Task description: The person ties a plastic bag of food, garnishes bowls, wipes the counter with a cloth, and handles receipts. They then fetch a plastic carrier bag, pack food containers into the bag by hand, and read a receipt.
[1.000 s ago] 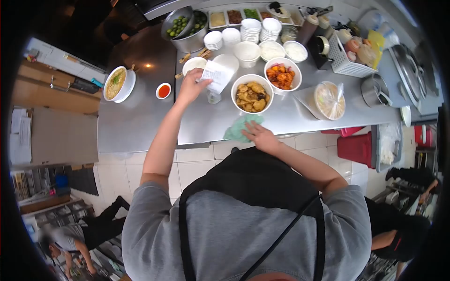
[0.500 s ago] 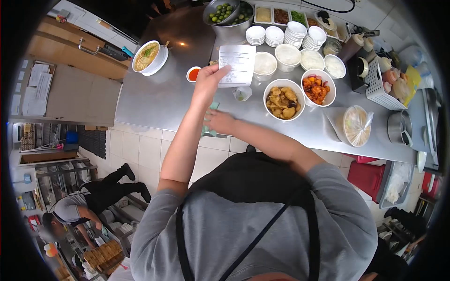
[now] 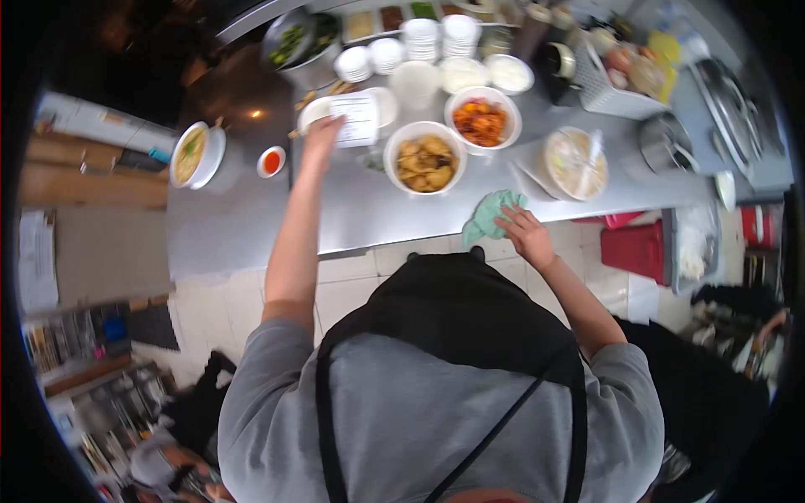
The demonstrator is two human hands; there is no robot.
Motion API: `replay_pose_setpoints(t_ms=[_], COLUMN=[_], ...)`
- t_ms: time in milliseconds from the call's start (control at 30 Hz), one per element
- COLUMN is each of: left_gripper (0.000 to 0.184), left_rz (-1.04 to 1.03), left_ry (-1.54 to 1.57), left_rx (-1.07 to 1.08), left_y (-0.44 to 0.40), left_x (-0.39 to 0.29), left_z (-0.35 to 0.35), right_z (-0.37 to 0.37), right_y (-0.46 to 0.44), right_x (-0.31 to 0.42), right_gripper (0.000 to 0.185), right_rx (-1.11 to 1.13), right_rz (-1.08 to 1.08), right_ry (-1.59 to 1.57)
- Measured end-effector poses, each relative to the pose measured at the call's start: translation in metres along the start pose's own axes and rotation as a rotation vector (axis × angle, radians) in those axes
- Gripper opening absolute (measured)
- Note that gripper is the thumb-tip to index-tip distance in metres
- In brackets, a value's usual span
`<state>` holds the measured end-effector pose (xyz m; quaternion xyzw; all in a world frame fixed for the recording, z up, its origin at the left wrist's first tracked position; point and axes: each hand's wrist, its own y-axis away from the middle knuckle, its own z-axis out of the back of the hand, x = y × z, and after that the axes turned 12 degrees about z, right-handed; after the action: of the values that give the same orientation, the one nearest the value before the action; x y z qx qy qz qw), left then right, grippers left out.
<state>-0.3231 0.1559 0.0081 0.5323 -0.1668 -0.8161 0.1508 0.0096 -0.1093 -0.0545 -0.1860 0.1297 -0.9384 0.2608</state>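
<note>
My left hand (image 3: 320,141) is closed on a printed paper slip (image 3: 356,121), which it holds over the back half of the steel counter. White containers stand just behind the slip, and one is partly covered by it. My right hand (image 3: 528,236) grips a pale green cloth (image 3: 491,218) at the counter's front edge. Between my hands is a white bowl of browned fried pieces (image 3: 426,163). Behind it, to the right, stands a bowl of red-orange saucy food (image 3: 480,122). A plastic-wrapped container (image 3: 575,164) is to the right of the cloth.
On the left are a noodle soup bowl (image 3: 189,156) and a small cup of red sauce (image 3: 271,161). Stacked white dishes (image 3: 419,40) line the back. A white basket (image 3: 619,102) and a metal pot (image 3: 667,144) stand right. A red bin (image 3: 631,251) is below the counter. Other people are nearby.
My right hand has moved right along the counter's front edge with the green cloth, away from my left arm. The left hand still holds the slip. The whole view has shifted.
</note>
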Motion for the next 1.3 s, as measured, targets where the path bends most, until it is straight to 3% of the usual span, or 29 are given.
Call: replay_pose_setpoints(t_ms=[100, 133, 200, 233, 267, 333, 367, 400, 433, 467, 533, 567, 633, 667, 733, 767, 833, 867, 933, 967, 1033, 1067, 1133, 1167, 1200, 1267, 1300], left_gripper=[0.029, 0.028, 0.025, 0.025, 0.025, 0.022, 0.019, 0.016, 0.015, 0.016, 0.02, 0.02, 0.034, 0.04, 0.04, 0.039, 0.038, 0.038, 0.037, 0.037, 0.034, 0.032, 0.033, 0.033, 0.033, 0.034, 0.034], left_rz=[-0.171, -0.288, -0.606, -0.803, -0.792, -0.839, -0.723, -0.461, -0.682, -0.847, -0.855, -0.858, -0.846, -0.309, -0.221, -0.133, -0.123, -0.095, -0.063, -0.059, -0.086, -0.127, -0.118, -0.111, -0.111, -0.146, -0.144], left_ry=[-0.085, -0.183, -0.397, -0.514, -0.474, -0.27, -0.206, -0.199, -0.26, -0.302, -0.387, -0.391, -0.592, -0.479, -0.401, -0.318, -0.296, -0.245, -0.194, -0.196, -0.207, -0.189, -0.139, -0.081, -0.086, 0.065, 0.066], left_rx=[-0.063, -0.238, -0.581, -0.746, -0.705, -0.459, -0.218, 0.023, 0.211, 0.254, 0.206, 0.209, 0.078, 0.443, 0.503, 0.56, 0.603, 0.589, 0.557, 0.56, 0.436, 0.409, 0.358, 0.31, 0.316, 0.24, 0.241], left_y=[-0.006, -0.012, 0.006, 0.034, 0.059, 0.089, 0.116, 0.135, 0.134, 0.137, 0.127, 0.118, 0.106, 0.131, 0.121, 0.112, 0.101, 0.102, 0.11, 0.112, 0.111, 0.112, 0.121, 0.124, 0.127, 0.13, 0.128], left_x=[0.005, 0.01, 0.0, -0.021, -0.038, -0.052, -0.063, -0.063, -0.056, -0.054, -0.045, -0.045, -0.048, -0.078, -0.077, -0.073, -0.064, -0.061, -0.061, -0.059, -0.055, -0.052, -0.052, -0.054, -0.055, -0.056, -0.057], left_z=[0.005, 0.009, 0.0, -0.006, -0.022, -0.072, -0.105, -0.137, -0.171, -0.205, -0.267, -0.287, -0.319, -0.312, -0.319, -0.321, -0.325, -0.327, -0.33, -0.332, -0.334, -0.335, -0.336, -0.337, -0.339, -0.345, -0.347], right_z=[0.023, 0.036, 0.073, 0.084, 0.093, 0.117, 0.133, 0.138, 0.139, 0.138, 0.134, 0.13, 0.117, 0.117, 0.123, 0.141, 0.187, 0.189, 0.186, 0.17, 0.117, 0.091, 0.064, 0.049, 0.033, 0.049, 0.062], right_y=[0.062, 0.079, 0.11, 0.13, 0.146, 0.162, 0.148, 0.141, 0.128, 0.108, 0.061, 0.039, 0.005, 0.0, -0.006, 0.0, 0.028, 0.044, 0.072, 0.082, 0.103, 0.11, 0.109, 0.113, 0.124, 0.129, 0.133], right_x=[-0.027, -0.036, -0.053, -0.072, -0.087, -0.123, -0.132, -0.152, -0.171, -0.187, -0.218, -0.228, -0.245, -0.25, -0.255, -0.254, -0.248, -0.253, -0.264, -0.27, -0.287, -0.28, -0.226, -0.204, -0.177, -0.12, -0.111], right_gripper=[0.032, 0.028, 0.025, 0.023, 0.024, 0.026, 0.026, 0.027, 0.027, 0.028, 0.029, 0.031, 0.033, 0.033, 0.033, 0.033, 0.034, 0.034, 0.031, 0.031, 0.03, 0.033, 0.038, 0.043, 0.047, 0.045, 0.045], right_rx=[-0.054, -0.076, 0.003, -0.132, -0.291, -0.573, -0.649, -0.614, -0.623, -0.631, -0.53, -0.445, -0.349, -0.352, 0.058, 0.059, 0.556, 0.556, 0.171, 0.174, -0.174, -0.057, -0.082, -0.021, -0.097, -0.172, -0.17], right_rz=[-0.234, -0.252, -0.526, -0.629, -0.787, -0.842, -0.786, -0.801, -0.775, -0.748, -0.581, -0.599, -0.4, -0.401, -0.381, -0.379, -0.395, -0.397, -0.769, -0.773, -0.683, -0.605, -0.516, -0.419, -0.306, -0.095, -0.096], right_ry=[0.124, 0.214, 0.289, 0.339, 0.379, 0.274, 0.252, 0.274, 0.194, 0.115, 0.037, -0.087, -0.407, -0.408, -0.338, -0.344, -0.348, -0.354, -0.258, -0.26, 0.013, 0.163, 0.474, 0.4, 0.325, 0.093, 0.094])
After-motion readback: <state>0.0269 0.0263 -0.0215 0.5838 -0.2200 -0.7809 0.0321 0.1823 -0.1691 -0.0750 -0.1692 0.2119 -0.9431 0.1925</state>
